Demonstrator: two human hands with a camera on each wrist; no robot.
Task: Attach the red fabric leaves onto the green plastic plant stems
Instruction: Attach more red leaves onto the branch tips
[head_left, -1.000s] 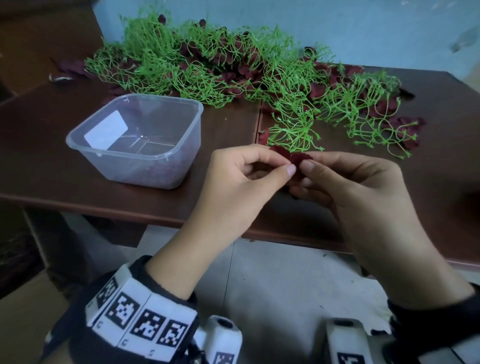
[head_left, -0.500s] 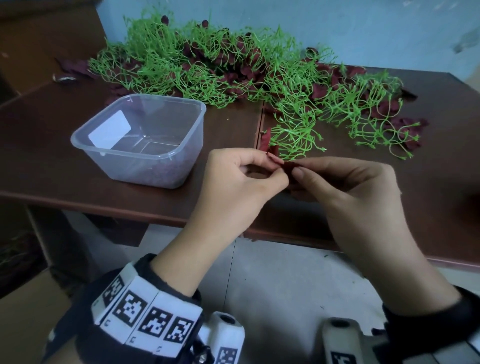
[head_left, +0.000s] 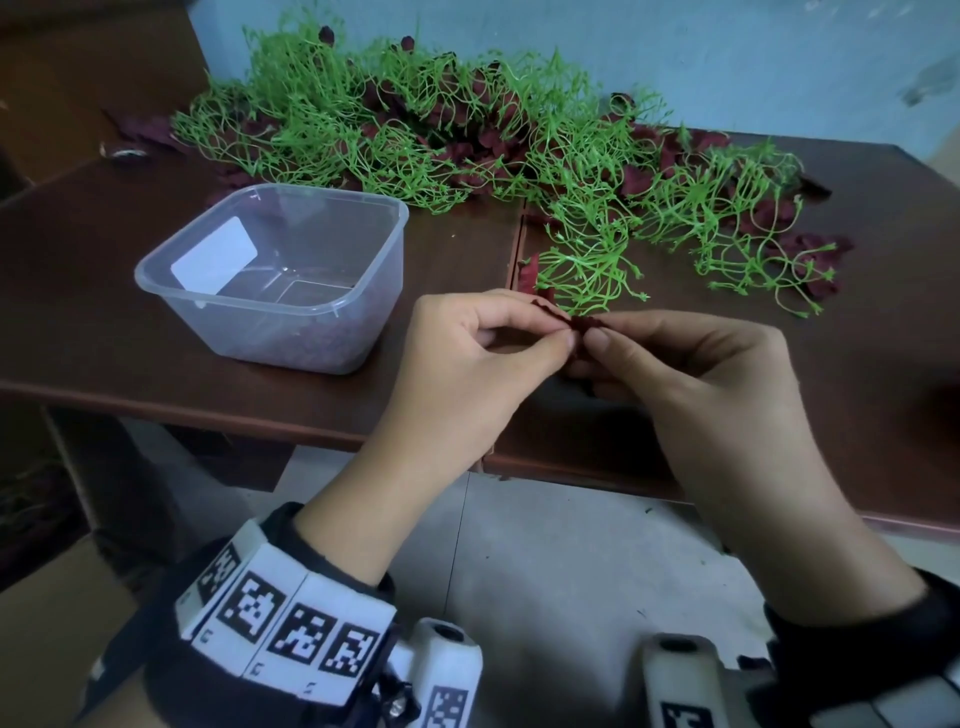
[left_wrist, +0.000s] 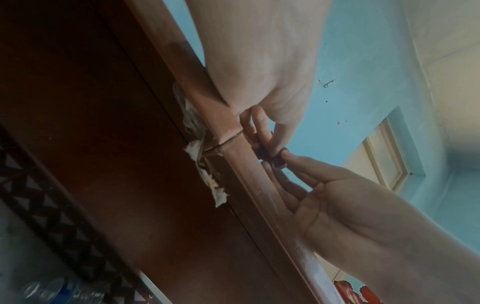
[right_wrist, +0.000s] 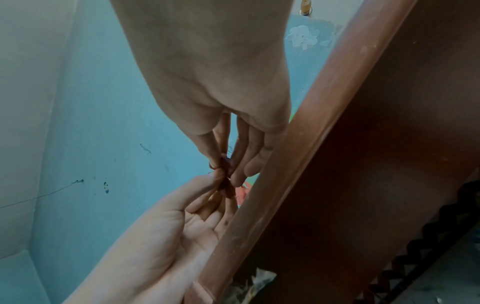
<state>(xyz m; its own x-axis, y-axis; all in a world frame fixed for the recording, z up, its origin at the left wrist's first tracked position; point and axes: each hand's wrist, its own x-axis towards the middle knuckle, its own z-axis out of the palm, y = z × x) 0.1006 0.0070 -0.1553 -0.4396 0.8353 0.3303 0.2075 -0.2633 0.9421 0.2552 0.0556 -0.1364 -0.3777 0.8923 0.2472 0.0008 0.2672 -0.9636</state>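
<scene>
- Nearest the camera, in the head view, two forearms reach forward over the counter's near edge (head_left: 322, 441), the left one wearing a band of black-and-white square markers (head_left: 291, 631).
- The left hand (head_left: 483, 353) has thumb and forefinger pressed together on a red fabric leaf (head_left: 584, 325); its other fingers are curled into the palm.
- The right hand (head_left: 691, 364) meets it fingertip to fingertip, thumb and forefinger pinching the same leaf from the 3 o'clock side.
- From the wrist views the leaf (left_wrist: 275, 159) shows as a small dark red bundle squeezed between both sets of fingertips (right_wrist: 224, 179); whether a green stem tip is inside that pinch is probably too small to tell.
- The leaf sits just above the dark brown counter, near its front edge, at about 12 o'clock from both hands.
- At 10 o'clock from the hands stands a clear plastic tub (head_left: 280, 275) with a white label on its wall.
- Just beyond the fingertips, at 12 o'clock, lies a green plastic stem sprig (head_left: 587, 270), its tips near the pinched leaf.
- Farther back, from 11 to 2 o'clock, a long tangled heap of green stems (head_left: 467, 135) mixed with dark red leaves (head_left: 779, 213) runs along the counter's far side against a pale blue wall (head_left: 675, 52).
</scene>
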